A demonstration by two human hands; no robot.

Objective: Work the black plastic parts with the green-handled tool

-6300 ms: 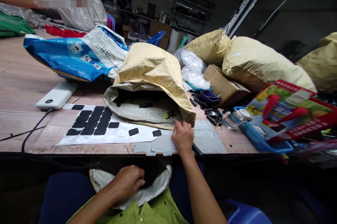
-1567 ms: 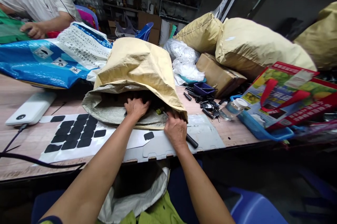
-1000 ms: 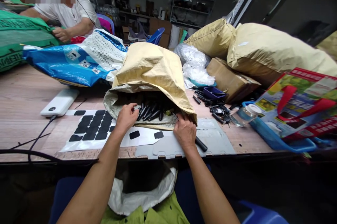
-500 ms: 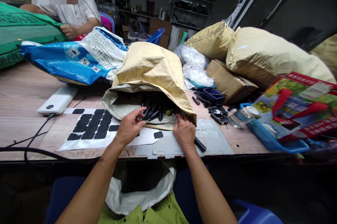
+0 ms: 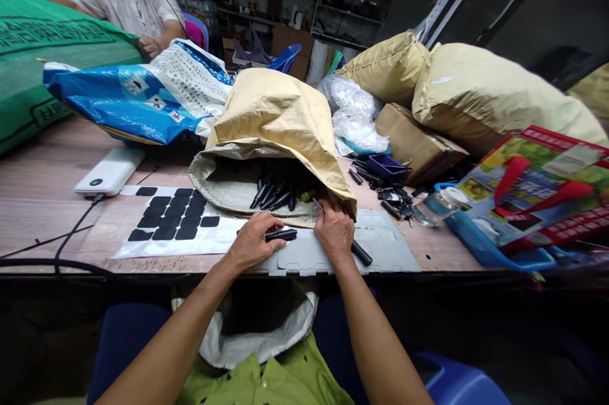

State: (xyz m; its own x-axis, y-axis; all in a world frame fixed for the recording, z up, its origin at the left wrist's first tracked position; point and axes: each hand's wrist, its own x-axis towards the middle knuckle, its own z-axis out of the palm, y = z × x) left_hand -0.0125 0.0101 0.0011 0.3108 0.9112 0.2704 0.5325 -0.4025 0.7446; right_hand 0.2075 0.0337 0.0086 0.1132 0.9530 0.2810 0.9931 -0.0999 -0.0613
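My left hand (image 5: 257,241) is closed around a short black cylinder (image 5: 285,235), just in front of a yellow woven sack (image 5: 276,106). Inside the sack's open mouth lie several black tapered tubes (image 5: 273,194) and a small yellow-green piece (image 5: 307,195). At the mouth's right edge rests my right hand (image 5: 335,233), its fingers curled and partly hidden. A thin metallic tip (image 5: 318,204) shows by its thumb side, and a black rod (image 5: 361,254) sticks out on the other side; whether they are one tool I cannot tell. Under both hands lies a grey board (image 5: 304,256).
To the left are a sheet of black rounded-square pads (image 5: 176,218), a white power bank (image 5: 109,171) with its cable, and a blue-white bag (image 5: 143,97). Small black parts (image 5: 394,199), a jar (image 5: 440,205) and a blue basket (image 5: 476,246) stand right. A co-worker (image 5: 128,11) sits opposite.
My left hand has moved from the sack's mouth down toward me and now has a black cylinder in it. My right hand stays at the sack's edge. The co-worker's hand has shifted slightly.
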